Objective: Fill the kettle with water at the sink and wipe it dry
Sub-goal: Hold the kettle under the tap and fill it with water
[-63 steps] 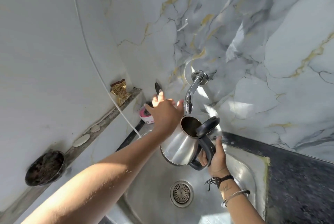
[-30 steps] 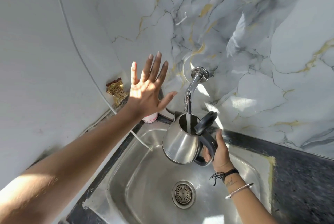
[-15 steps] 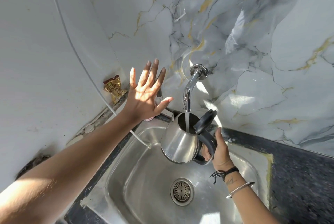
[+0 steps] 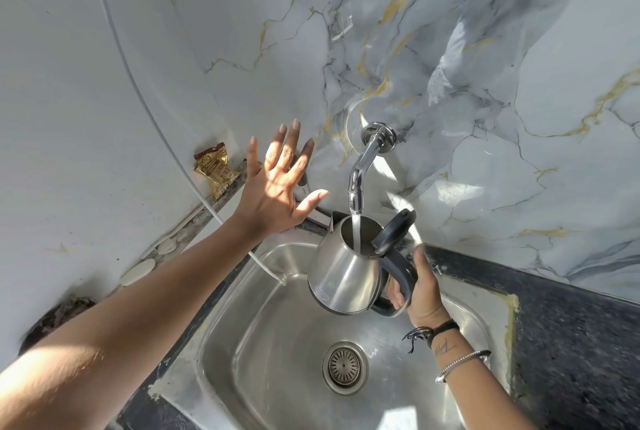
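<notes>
A steel kettle with a black handle hangs over the steel sink, its black lid flipped open. My right hand grips the handle. Water runs from the chrome wall tap straight into the kettle's mouth. My left hand is raised to the left of the tap, fingers spread, holding nothing and touching neither tap nor kettle.
A gold snack packet leans on the narrow ledge at the left wall, with pale soap pieces further along it. A thin white hose drops into the sink. The drain lies below the kettle. Dark granite counter runs right.
My left hand left the tap and lifted with fingers spread. Water began flowing and now runs more strongly into the kettle. The kettle has stayed under the spout.
</notes>
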Tool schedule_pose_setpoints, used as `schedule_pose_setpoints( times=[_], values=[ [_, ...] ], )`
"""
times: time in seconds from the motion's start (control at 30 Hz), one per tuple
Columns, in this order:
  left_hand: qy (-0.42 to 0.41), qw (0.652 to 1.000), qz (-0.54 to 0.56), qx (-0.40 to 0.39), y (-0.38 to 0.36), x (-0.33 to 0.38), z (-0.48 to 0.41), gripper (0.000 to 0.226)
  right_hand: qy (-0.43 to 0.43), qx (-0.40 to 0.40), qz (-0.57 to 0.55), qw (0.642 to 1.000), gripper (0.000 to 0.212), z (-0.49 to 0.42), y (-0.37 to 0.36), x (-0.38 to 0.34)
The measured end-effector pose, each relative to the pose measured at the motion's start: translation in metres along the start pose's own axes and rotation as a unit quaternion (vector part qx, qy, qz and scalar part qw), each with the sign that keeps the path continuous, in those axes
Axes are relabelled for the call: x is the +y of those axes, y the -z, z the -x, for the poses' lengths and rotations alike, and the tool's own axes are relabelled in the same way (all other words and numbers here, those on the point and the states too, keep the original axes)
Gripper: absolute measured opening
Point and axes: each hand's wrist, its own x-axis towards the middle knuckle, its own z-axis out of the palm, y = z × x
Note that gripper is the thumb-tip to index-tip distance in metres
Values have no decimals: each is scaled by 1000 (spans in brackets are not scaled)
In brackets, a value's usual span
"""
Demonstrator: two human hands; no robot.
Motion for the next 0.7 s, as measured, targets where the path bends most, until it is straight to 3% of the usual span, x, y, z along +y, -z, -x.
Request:
schedule_pose_setpoints(
  times=[0.7],
  values=[
    [0,1000,-5,-25,-13,6,0,83,-19,21,28,999,69,4,-2,-4]
  ],
)
